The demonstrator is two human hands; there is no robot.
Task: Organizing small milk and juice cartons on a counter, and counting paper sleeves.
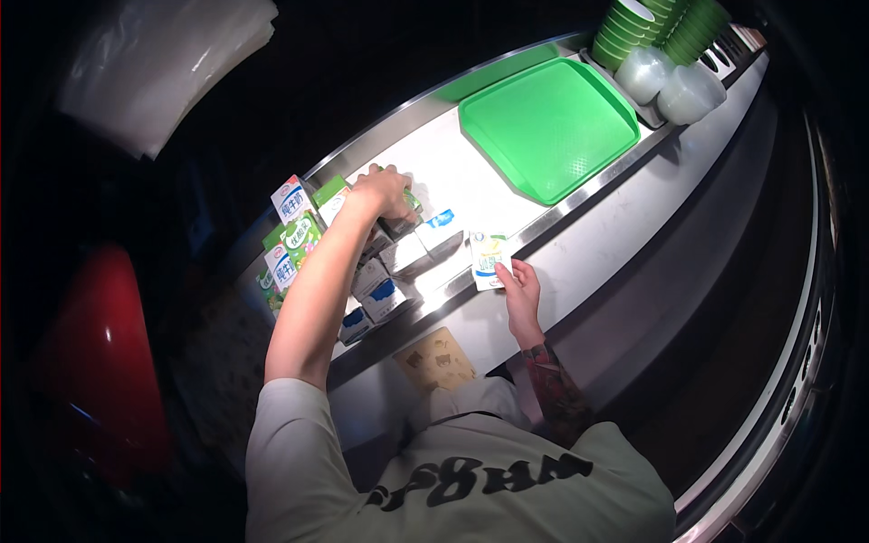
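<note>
My left hand [385, 190] reaches over a cluster of small drink cartons, its fingers curled around a green carton [412, 201] that they mostly cover. Just to the right of it stands a white carton with a blue patch [441, 229]. More white-and-blue cartons [382, 297] stand nearer me. Behind my left forearm are green drink cartons [303, 236] and white milk cartons [292, 198], some stacked on others. Over the counter's front edge, my right hand [523, 288] grips a white carton with yellow and blue print [490, 261], thumb on its face.
A green plastic tray [550, 129] lies on the counter [434, 146], which has raised metal edges. Stacked green cups [621, 34] and clear plastic bowls [689, 94] stand at the far right. A tan notebook-like item with bear prints [436, 358] is near my waist. A red object [102, 360] stands left.
</note>
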